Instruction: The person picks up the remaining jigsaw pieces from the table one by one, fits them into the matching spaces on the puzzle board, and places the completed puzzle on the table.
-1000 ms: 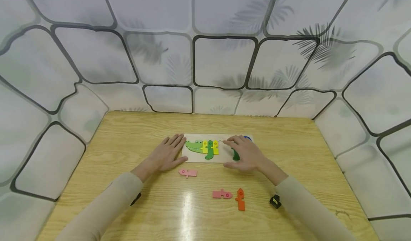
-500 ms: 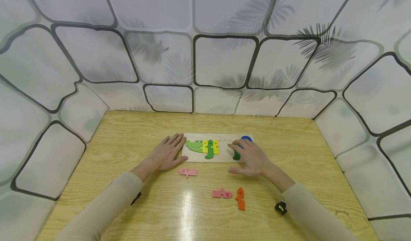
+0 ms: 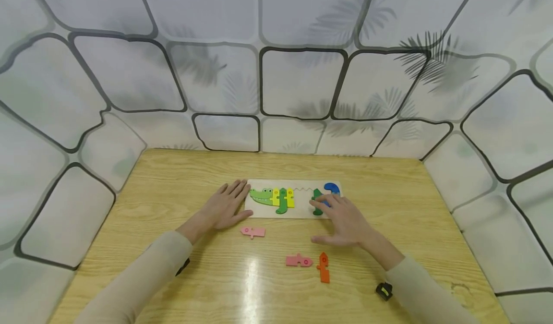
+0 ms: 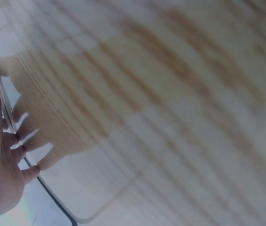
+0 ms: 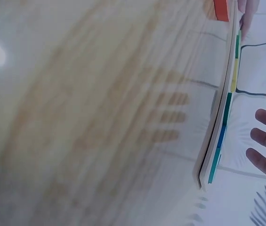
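The board (image 3: 303, 212) is laid on the table (image 3: 207, 285), its left end apparently steadied by the left hand (image 3: 225, 207), fingers straight and gripping nothing, its right end overhung by the right hand (image 3: 346, 223), spread and empty, loose pieces (image 3: 298, 261) presumably set nearby for reach.

On table (image 3: 173, 170), before wall (image 3: 302, 84), crocodile puzzle board (image 3: 302, 210), with head piece (image 3: 261, 197) on its left end, tail piece (image 3: 331, 187) on its right. Left hand (image 3: 224, 208) at left edge, right hand (image 3: 344, 222) over right front corner. In front, first loose piece (image 3: 257, 232); farther right, second loose piece (image 3: 295, 261), third loose piece (image 3: 324, 273) just beside.
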A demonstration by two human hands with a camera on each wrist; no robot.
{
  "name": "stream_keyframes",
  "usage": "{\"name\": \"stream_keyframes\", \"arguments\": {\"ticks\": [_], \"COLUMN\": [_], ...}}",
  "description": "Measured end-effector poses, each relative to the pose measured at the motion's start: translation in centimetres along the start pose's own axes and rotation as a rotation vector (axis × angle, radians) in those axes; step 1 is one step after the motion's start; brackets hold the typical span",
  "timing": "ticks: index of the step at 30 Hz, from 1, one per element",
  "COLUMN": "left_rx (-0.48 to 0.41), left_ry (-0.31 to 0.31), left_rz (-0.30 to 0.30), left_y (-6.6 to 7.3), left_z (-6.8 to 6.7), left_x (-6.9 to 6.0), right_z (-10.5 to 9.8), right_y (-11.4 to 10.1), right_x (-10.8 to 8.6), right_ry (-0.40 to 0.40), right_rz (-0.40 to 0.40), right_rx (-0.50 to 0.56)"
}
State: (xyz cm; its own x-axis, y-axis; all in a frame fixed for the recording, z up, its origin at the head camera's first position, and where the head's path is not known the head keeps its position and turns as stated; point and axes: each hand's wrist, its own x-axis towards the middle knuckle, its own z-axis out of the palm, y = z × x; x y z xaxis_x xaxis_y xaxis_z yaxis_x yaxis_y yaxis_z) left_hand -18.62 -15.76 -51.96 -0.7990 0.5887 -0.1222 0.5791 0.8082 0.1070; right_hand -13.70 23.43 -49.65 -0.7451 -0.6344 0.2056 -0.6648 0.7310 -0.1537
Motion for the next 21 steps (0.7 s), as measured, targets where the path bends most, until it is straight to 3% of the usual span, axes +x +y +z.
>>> {"name": "stream_keyframes", "arguments": {"ticks": [15,21], "left_rx": [-0.012,-0.006], "left_ry": [0.002,-0.001], "left_rz": [0.007,0.007], "left_y": [0.1,0.2], "left_z": [-0.3,-0.3], "left_x": [-0.1,-0.1], "right_z": [0.2,0.3], "right_y": [-1.6,-2.0], "right_x": [-2.2,-3.3], "right_ry": [-0.074,-0.050], "right_rz": [0.024,0.001], "right_rx": [0.008,-0.014]}}
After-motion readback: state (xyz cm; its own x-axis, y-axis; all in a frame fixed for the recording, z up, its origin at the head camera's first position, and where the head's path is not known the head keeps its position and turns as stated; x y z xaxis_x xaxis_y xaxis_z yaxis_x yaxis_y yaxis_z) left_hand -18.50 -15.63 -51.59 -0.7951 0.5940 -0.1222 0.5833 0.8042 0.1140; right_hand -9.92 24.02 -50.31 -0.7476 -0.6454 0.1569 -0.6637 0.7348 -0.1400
